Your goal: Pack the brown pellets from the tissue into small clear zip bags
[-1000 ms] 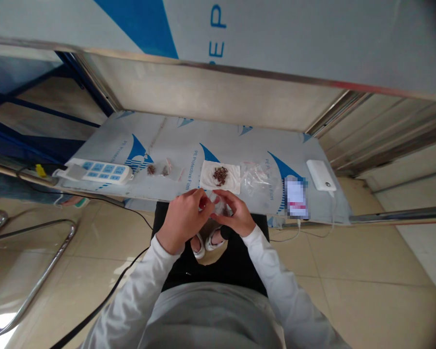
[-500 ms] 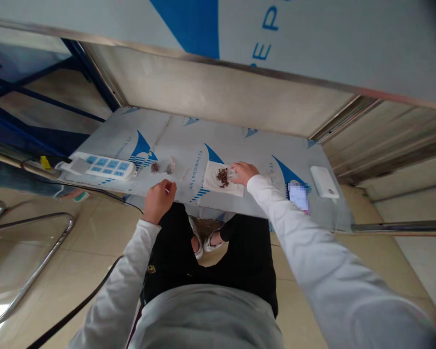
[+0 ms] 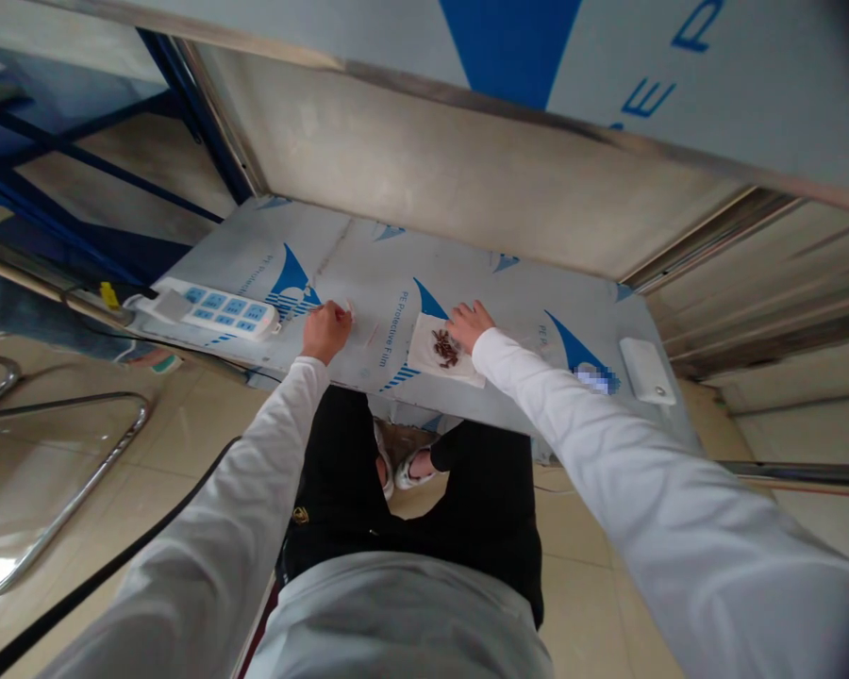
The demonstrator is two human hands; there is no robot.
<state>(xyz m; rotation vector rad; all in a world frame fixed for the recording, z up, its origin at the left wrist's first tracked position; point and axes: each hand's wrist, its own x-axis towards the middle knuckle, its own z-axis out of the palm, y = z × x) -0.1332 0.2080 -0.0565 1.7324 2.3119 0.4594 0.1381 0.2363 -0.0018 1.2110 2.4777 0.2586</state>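
Note:
My left hand (image 3: 327,332) is closed at the small clear plastic bags lying on the film-covered table. A pinkish bag edge (image 3: 349,308) shows just past its fingertips, and the hand hides the rest. My right hand (image 3: 471,325) is at the right edge of a pile of small brown pieces (image 3: 444,350), too small to name exactly. Its fingers are bent, with the tips near the pile; whatever they hold is hidden. Under the pile lies a white square sheet (image 3: 425,357), flat on the table.
A white power strip (image 3: 233,314) with blue sockets lies at the table's left end, its cable trailing off. A white box-like device (image 3: 647,372) lies at the right end, with a blurred item (image 3: 595,379) beside it. A film-covered shelf (image 3: 368,38) overhangs the back.
My left hand has moved forward from the table's front edge onto the small plastic bags. My right hand stays beside the brown pile; the clear piece at its fingertips no longer shows plainly. The view has shifted.

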